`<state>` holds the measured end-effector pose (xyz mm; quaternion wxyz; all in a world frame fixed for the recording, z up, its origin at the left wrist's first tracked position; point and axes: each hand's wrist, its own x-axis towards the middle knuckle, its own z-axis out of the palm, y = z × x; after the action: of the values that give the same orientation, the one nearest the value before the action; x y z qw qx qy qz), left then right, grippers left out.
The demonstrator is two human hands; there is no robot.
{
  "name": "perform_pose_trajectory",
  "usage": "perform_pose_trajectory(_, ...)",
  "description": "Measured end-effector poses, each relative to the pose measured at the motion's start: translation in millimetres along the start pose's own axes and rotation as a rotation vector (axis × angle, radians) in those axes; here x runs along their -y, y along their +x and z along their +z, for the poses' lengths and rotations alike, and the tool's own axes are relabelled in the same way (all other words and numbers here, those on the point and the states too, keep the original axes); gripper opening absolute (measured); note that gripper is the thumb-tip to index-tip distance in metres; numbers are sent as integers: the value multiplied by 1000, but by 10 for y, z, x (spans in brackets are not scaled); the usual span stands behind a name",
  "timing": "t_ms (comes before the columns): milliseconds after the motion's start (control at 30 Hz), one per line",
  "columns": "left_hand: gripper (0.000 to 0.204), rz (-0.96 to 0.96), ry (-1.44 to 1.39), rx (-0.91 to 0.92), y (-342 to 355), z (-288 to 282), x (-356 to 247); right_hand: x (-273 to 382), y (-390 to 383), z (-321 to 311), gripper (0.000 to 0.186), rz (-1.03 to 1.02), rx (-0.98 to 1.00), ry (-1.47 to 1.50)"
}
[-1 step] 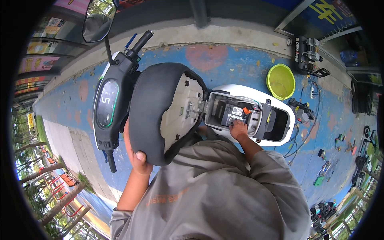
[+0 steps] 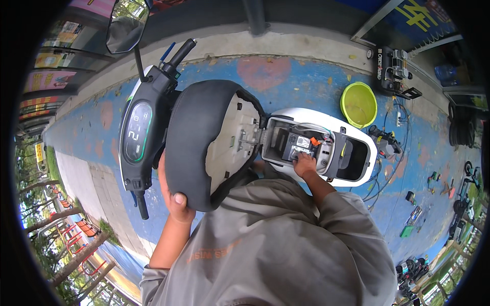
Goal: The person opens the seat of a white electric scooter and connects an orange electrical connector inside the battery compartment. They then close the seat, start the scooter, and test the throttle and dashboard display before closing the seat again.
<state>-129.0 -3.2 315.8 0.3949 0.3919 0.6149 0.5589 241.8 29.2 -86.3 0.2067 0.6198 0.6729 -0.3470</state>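
The padded black seat (image 2: 196, 137) of an electric scooter is tipped up on its hinge, its pale underside facing right. My left hand (image 2: 178, 204) grips its near lower edge, thumb on the front and fingers partly hidden behind. To the right lies the uncovered under-seat compartment (image 2: 275, 135) in the white tail. Inside sits a black box (image 2: 301, 142) with white labels; an orange connector (image 2: 315, 141) and grey cables are beside it. My right hand (image 2: 305, 164) reaches in at the box's near side, fingers curled. What its fingertips hold is hidden.
The handlebar with its lit display (image 2: 138, 131) and a mirror (image 2: 125, 28) is at the left. Past the tail stand a yellow-green basin (image 2: 359, 104) and an air compressor (image 2: 393, 71). Cables (image 2: 380, 188) and scattered tools (image 2: 412, 219) lie on the blue ground at right.
The lit figures on the scooter's display have changed. Both hands, the seat and the box stay where they were.
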Motion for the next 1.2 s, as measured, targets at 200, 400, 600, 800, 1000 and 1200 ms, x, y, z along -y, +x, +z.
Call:
perform_pose_trajectory(200,120,37,15,20,-5,-30,12,35,142,-29,51,12,-60,-89)
perform_pose_trajectory(400,124,-7,-31,10,4,-42,15,-184,439,204,47,-59,-53,2)
perform_pose_trajectory(600,128,-43,-39,33,66,-28,-56,44,366,-334,48,-64,168,27)
perform_pose_trajectory(800,130,-55,-108,57,115,-27,-54,139,537,-278,52,-126,170,-57)
perform_pose_trajectory(1000,132,-69,-152,24,119,-102,18,378,479,-439,47,21,203,-171)
perform_pose_trajectory(1200,121,11,-92,104,160,-241,125,558,696,-209,40,-12,209,-286)
